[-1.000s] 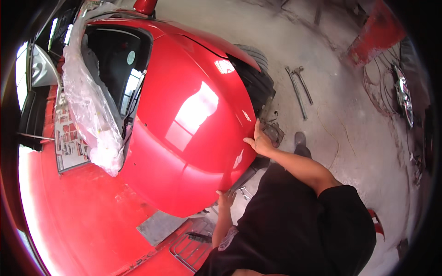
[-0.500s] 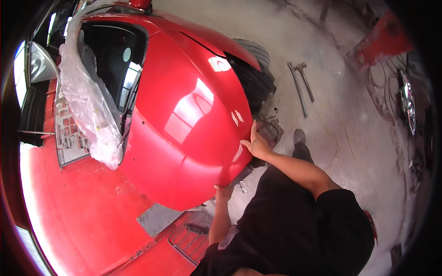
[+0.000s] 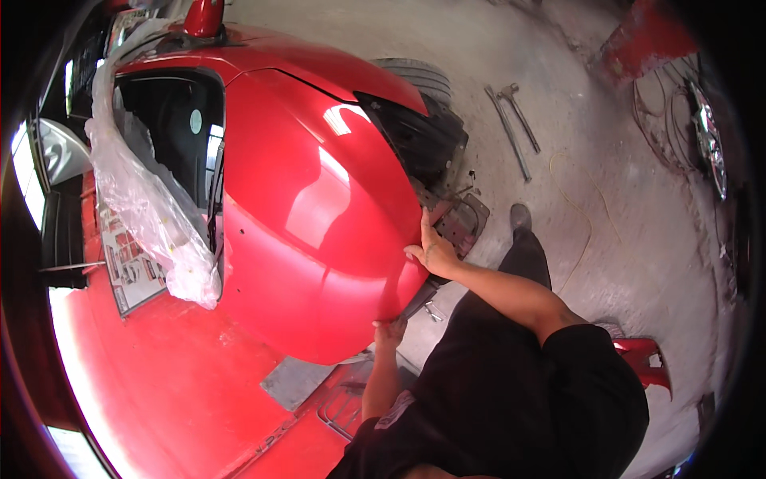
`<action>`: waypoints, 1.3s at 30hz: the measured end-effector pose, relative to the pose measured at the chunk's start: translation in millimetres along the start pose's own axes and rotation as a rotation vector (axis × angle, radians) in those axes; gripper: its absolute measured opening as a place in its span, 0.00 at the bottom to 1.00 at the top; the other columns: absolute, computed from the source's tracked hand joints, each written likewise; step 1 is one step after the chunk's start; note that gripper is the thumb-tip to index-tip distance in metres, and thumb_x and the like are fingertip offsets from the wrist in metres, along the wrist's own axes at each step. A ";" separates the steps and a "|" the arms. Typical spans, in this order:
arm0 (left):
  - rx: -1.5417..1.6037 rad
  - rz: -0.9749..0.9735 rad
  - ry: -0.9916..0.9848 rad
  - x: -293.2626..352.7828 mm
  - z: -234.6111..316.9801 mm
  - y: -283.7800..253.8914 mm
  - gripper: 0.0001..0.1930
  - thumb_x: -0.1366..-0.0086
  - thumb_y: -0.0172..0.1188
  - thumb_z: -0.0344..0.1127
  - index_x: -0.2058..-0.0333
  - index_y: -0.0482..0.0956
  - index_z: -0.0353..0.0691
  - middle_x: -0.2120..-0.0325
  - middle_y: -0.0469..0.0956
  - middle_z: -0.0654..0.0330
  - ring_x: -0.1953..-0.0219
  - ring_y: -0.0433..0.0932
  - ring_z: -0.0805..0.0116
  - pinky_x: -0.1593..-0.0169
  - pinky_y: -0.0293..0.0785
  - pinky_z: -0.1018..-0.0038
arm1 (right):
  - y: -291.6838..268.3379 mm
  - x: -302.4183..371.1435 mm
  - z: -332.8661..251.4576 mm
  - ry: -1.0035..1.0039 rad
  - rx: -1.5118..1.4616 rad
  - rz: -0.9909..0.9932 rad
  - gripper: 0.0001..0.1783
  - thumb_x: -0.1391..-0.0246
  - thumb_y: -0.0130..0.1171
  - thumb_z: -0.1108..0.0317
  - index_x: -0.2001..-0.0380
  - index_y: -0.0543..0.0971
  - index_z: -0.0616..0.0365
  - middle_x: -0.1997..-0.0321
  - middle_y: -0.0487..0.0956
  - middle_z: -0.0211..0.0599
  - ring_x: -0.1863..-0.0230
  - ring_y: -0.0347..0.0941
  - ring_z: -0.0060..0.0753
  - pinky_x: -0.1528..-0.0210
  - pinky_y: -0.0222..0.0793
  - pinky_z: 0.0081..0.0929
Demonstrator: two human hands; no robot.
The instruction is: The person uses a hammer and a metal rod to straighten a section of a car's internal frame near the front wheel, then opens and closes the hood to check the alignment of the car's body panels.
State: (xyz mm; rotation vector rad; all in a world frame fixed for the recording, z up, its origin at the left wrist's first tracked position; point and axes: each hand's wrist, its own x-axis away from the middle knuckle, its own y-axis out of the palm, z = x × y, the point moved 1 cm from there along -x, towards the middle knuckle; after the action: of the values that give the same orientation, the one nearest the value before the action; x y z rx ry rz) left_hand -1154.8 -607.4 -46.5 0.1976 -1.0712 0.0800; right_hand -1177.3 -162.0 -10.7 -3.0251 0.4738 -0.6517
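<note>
A glossy red car fender panel (image 3: pixel 311 215) lies against the front corner of a red car. My right hand (image 3: pixel 431 249) presses on the panel's right edge, beside the black wheel-arch liner (image 3: pixel 423 140). My left hand (image 3: pixel 388 329) grips the panel's lower edge, fingers curled under it. Both forearms rise from my black shirt at the lower right. The tyre (image 3: pixel 419 80) shows behind the liner.
Clear plastic sheeting (image 3: pixel 152 207) hangs over the open engine bay. Two long metal tools (image 3: pixel 511 128) lie on the concrete floor. A thin yellow cord (image 3: pixel 594 211) curls nearby. My shoe (image 3: pixel 520 217) stands by the wheel. A red part (image 3: pixel 642 359) lies at lower right.
The view has shifted and the panel sits slightly further along the car. Both hands stay on the same edges of the panel.
</note>
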 end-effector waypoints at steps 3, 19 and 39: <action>0.070 0.019 0.010 5.4 -4.0 15.6 0.59 0.50 0.57 0.78 0.31 0.54 0.39 0.32 0.60 0.45 0.29 0.57 0.39 0.28 0.56 0.45 | -1.2 0.3 -1.4 0.039 0.001 -0.025 0.64 0.42 0.65 0.50 0.26 0.27 0.59 0.35 0.69 0.63 0.40 0.71 0.65 0.43 0.71 0.49; 0.053 0.017 0.091 18.7 -12.2 51.4 0.59 0.45 0.54 0.78 0.29 0.49 0.38 0.31 0.57 0.43 0.29 0.56 0.40 0.27 0.56 0.48 | -7.1 0.4 -8.9 0.005 0.152 -0.005 0.63 0.40 0.60 0.45 0.26 0.26 0.59 0.42 0.76 0.62 0.50 0.79 0.61 0.48 0.73 0.45; 0.329 -0.037 0.116 0.1 -36.2 72.0 0.49 0.38 0.45 0.78 0.28 0.53 0.49 0.29 0.56 0.55 0.31 0.57 0.43 0.28 0.50 0.50 | -150.1 -189.6 -48.2 -0.478 0.252 0.394 0.25 0.45 0.46 0.74 0.44 0.78 0.63 0.50 0.82 0.59 0.45 0.78 0.54 0.44 0.73 0.39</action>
State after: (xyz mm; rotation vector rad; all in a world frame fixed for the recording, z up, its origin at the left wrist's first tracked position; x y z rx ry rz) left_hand -1135.0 -529.6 -54.4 0.5038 -0.9341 0.2327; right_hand -1317.7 39.6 -31.6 -2.6042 0.8458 0.0353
